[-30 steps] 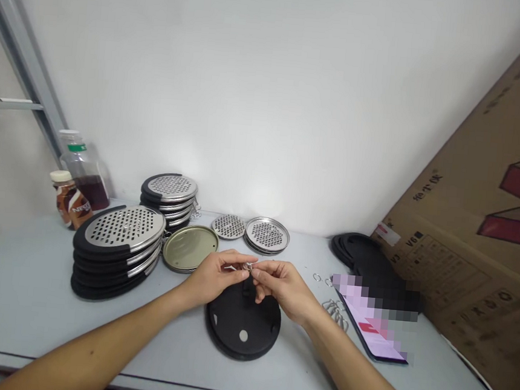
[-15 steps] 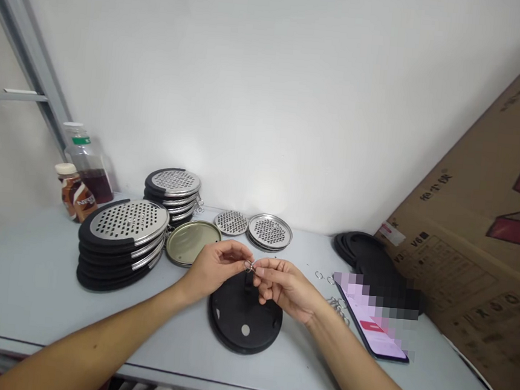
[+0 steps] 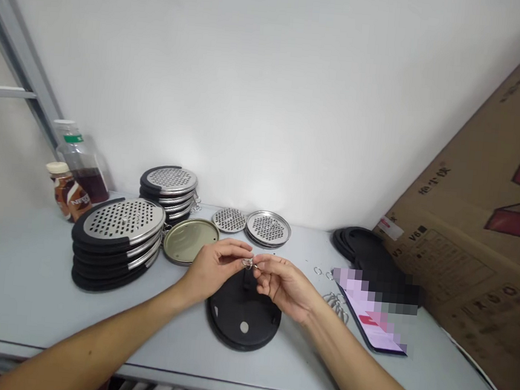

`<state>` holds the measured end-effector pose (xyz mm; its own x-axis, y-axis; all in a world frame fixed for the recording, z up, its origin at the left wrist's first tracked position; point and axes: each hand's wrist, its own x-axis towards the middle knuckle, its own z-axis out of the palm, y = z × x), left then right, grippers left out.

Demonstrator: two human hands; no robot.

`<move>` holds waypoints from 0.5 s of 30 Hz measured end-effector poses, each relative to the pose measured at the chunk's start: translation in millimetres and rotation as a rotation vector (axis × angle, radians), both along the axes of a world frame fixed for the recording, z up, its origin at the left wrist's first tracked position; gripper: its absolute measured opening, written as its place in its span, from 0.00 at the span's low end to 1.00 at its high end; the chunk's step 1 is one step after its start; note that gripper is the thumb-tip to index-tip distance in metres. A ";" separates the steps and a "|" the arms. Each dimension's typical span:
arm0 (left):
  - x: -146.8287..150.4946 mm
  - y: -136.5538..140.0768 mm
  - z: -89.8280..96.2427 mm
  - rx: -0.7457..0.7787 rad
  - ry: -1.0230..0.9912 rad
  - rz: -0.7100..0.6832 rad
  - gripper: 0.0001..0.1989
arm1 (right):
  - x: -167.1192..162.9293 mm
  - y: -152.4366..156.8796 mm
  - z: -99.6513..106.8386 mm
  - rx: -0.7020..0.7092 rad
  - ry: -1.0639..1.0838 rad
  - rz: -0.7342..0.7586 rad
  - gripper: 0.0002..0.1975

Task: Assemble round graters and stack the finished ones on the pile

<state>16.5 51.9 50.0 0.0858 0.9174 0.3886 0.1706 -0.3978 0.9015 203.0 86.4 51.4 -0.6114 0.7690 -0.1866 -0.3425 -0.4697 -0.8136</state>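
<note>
Between my fingertips are small metal rings (image 3: 248,264), pinched from both sides; how they link is too small to tell. My left hand (image 3: 217,267) is closed on the ring at its left side. My right hand (image 3: 286,285) pinches a ring or clip from the right, its other fingers curled. Both hands hover over the far edge of a round black disc (image 3: 243,315), which lies on the table and shows a pale round spot near its front. More metal rings (image 3: 336,308) lie in a small heap right of my right wrist, with a loose ring (image 3: 317,271) behind them.
Stacked black-rimmed perforated metal discs (image 3: 120,237) stand at left, with another stack (image 3: 168,190) behind. An olive round lid (image 3: 191,242) and grated metal discs (image 3: 267,228) lie farther back. A phone (image 3: 370,317), black pieces (image 3: 372,259) and a carton (image 3: 473,256) are at right; bottles (image 3: 83,167) at far left.
The rings between my fingertips have turned slightly, and the piece in my right fingers now points more to the right. The whole view has shifted a little.
</note>
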 end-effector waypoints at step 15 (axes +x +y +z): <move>-3.3 6.8 -4.6 -0.283 -0.222 -0.184 0.08 | -9.8 -12.5 -8.6 0.672 -0.335 -0.292 0.10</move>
<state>13.2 58.7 45.4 0.2014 0.9679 0.1501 -0.0915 -0.1340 0.9867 193.2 73.9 42.9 -0.3619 0.9022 0.2346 -0.0637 0.2272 -0.9718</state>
